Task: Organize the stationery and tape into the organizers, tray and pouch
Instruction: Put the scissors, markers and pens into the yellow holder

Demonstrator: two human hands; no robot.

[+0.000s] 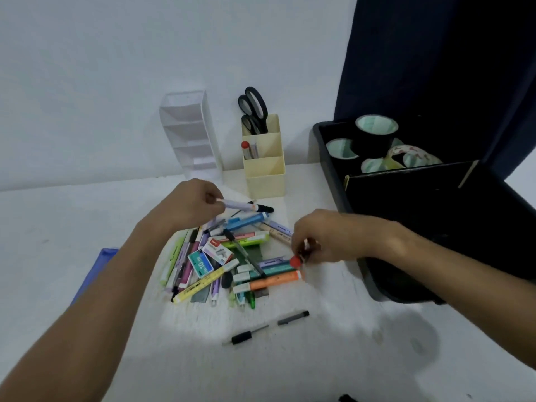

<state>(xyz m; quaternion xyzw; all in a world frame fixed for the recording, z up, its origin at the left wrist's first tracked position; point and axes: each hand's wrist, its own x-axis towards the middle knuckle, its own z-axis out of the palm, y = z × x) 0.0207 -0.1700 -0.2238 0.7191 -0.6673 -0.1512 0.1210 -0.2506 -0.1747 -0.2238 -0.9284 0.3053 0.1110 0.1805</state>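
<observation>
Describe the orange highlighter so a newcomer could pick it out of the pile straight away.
Start at the cream organizer holding scissors, then drop to the pile of pens in front of it. The orange highlighter lies along the pile's near right edge, the only orange barrel there.

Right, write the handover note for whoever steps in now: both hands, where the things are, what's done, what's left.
Left hand: grip on a pale purple marker, lifted over the pile.
Right hand: grip on a red-capped item at the pile's right edge.
Done: scissors and a red-capped stick stand in the cream organizer; tape rolls sit in the black tray.
Left: the mixed pile of markers, highlighters and staple boxes, plus two loose pens nearer the person. The white organizer holds nothing visible. Blue item at left is mostly hidden by the left arm.
</observation>
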